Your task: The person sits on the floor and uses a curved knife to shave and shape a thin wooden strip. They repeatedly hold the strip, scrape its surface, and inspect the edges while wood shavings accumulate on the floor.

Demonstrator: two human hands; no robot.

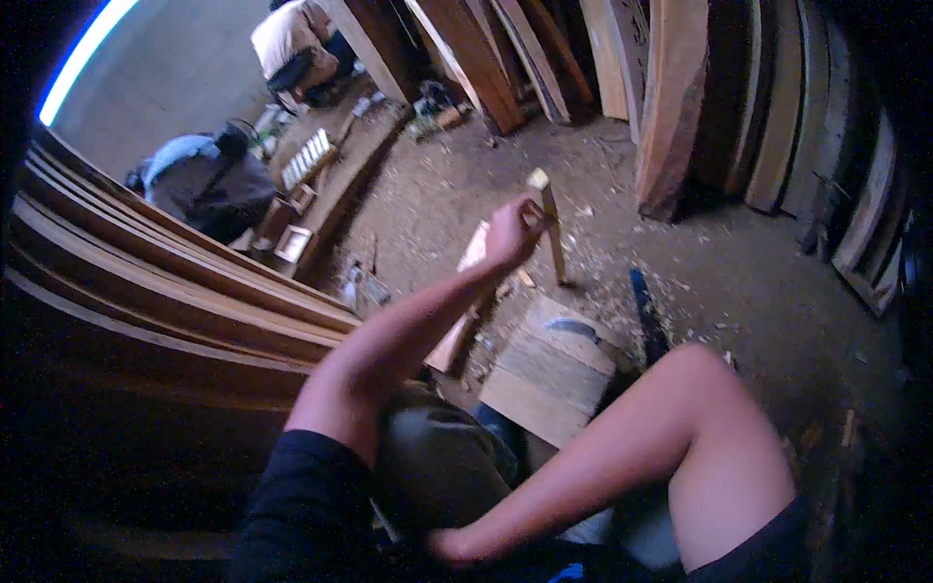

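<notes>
My left hand (515, 235) reaches forward, its fingers closed round the upper part of a narrow wooden stick (555, 245). The stick stands nearly upright, its lower end close to the shavings on the ground. Down by my lap, my right hand (453, 546) is bent inward across my body. Its fingers are lost in shadow, and a thin pale edge (385, 521) shows near them; what that belongs to is unclear. Between my arms lies a squarish wooden board (549, 364), with a curved grey piece (570, 327) on its far part.
Long planks (185, 282) run along the left. Thick boards (675, 107) lean upright at the back and right. Wood shavings litter the dirt floor (622, 243). A dark bar (644, 306) lies right of the board. Two people (209, 180) crouch at the far left beside a timber beam (355, 180).
</notes>
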